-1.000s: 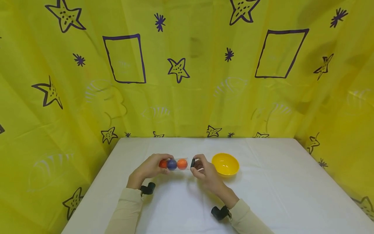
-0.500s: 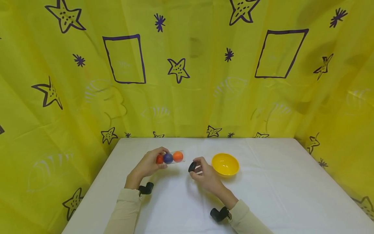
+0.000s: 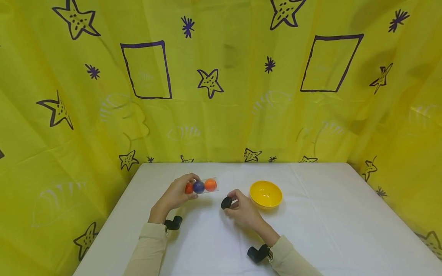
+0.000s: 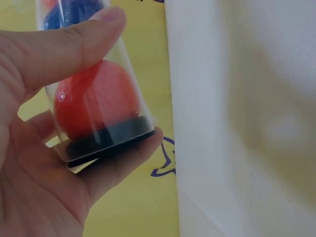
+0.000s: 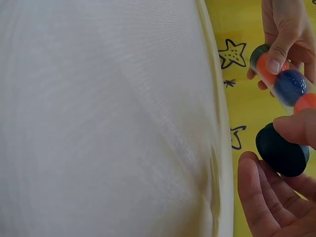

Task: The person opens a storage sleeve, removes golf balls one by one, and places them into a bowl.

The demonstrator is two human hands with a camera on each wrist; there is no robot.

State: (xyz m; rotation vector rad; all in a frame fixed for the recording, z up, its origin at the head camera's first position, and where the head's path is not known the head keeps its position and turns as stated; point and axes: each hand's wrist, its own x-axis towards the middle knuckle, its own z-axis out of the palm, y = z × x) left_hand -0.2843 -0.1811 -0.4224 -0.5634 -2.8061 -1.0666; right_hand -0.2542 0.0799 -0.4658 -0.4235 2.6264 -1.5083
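Observation:
My left hand (image 3: 177, 192) grips a clear plastic tube (image 3: 206, 186) that lies nearly level above the table. Inside it sit a red ball (image 4: 98, 98), a dark blue ball (image 3: 198, 187) and an orange ball (image 3: 210, 184) in a row. A black base (image 4: 111, 140) closes the tube's end by the left palm; the other end, toward the right, has no cap on it. Between thumb and fingers, my right hand (image 3: 246, 211) pinches a round black cap (image 3: 226, 203), apart from the tube and lower in the head view.
A yellow bowl (image 3: 266, 194) stands on the white-covered table (image 3: 331, 222), just beyond the right hand. Yellow curtains (image 3: 221, 122) with drawn stars hang along the back and sides of the table.
The black cap has come away from the tube's open end. My left hand has carried the tube left and slightly away; my right hand has lowered and turned the cap.

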